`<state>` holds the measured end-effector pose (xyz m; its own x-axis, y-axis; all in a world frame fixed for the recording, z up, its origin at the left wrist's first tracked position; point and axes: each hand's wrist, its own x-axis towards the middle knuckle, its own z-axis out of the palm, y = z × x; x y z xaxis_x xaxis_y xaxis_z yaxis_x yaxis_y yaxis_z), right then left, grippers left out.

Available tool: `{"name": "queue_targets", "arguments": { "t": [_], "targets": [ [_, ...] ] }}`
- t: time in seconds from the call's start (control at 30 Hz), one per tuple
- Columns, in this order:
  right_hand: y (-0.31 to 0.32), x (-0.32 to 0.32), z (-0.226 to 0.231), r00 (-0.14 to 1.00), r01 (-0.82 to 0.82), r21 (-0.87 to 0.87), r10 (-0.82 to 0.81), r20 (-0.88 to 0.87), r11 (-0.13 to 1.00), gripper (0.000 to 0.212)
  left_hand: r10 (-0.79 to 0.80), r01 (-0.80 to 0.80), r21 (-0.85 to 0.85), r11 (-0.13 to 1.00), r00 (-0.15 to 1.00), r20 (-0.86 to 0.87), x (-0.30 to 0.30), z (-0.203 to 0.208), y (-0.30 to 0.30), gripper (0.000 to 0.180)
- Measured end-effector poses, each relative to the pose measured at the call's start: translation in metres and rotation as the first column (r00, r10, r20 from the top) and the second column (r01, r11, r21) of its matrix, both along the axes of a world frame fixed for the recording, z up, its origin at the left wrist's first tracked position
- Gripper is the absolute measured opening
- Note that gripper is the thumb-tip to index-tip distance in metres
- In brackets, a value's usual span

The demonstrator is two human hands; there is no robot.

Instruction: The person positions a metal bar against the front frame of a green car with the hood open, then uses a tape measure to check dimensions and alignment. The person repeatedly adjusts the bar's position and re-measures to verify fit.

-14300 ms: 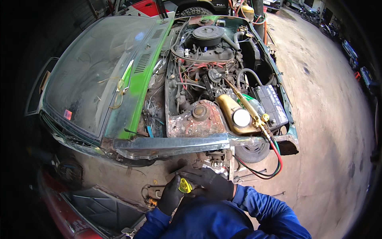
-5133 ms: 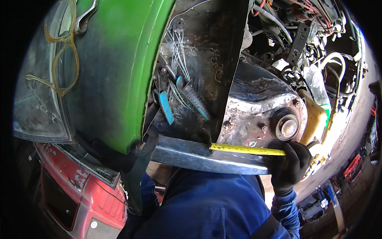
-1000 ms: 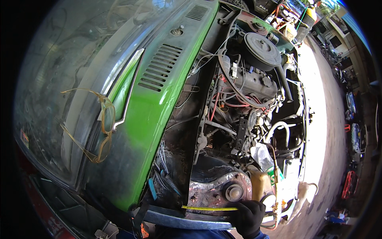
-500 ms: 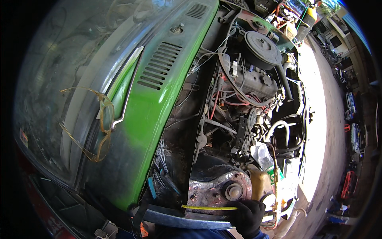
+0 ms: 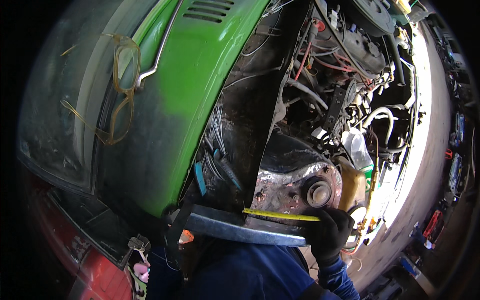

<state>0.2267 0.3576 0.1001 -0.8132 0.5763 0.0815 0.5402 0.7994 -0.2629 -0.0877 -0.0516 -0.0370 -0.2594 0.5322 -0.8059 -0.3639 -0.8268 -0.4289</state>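
My right hand (image 5: 330,232), in a black glove, is closed at the near edge of the engine bay. A yellow tape measure blade (image 5: 282,215) runs leftward from its fingers; any case is hidden in the glove. The blade lies across the near side of the rusty suspension tower (image 5: 295,187), just beyond a grey-blue metal fender edge (image 5: 240,232). Behind the glove stands a yellowed plastic reservoir (image 5: 354,186). My left hand does not show.
A green painted cowl panel (image 5: 195,75) lies left of the engine bay, with clear-framed glasses (image 5: 131,92) by the windshield. Loose wires (image 5: 216,131) and a blue-handled tool (image 5: 227,170) rest in the bay. The engine (image 5: 357,52) is farther back; a red panel (image 5: 102,272) sits lower left.
My view has shifted, so the car sits higher in it and more of my blue clothing and right sleeve shows. The glove stays closed at the blade's right end.
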Motion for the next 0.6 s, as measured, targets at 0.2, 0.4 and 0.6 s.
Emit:
{"name": "queue_targets", "arguments": {
  "t": [0.2,0.4,0.6],
  "targets": [
    [0.0,0.001,-0.003,1.0,-0.026,-0.046,0.026,0.001,0.999,0.049,0.0,0.021,-0.049,0.999,0.919,0.395,0.006,-0.023,-0.046,0.059],
    [-0.001,-0.001,0.001,0.999,-0.042,-0.04,0.043,0.018,0.998,0.037,-0.175,0.206,-0.176,0.963,0.968,0.179,0.018,0.005,-0.006,0.062],
    [-0.004,0.002,0.004,1.0,-0.017,-0.045,0.018,0.02,0.999,0.028,-0.866,-0.626,-0.603,-0.494,0.296,0.403,0.004,0.06,0.062,0.066]
  ]
}}
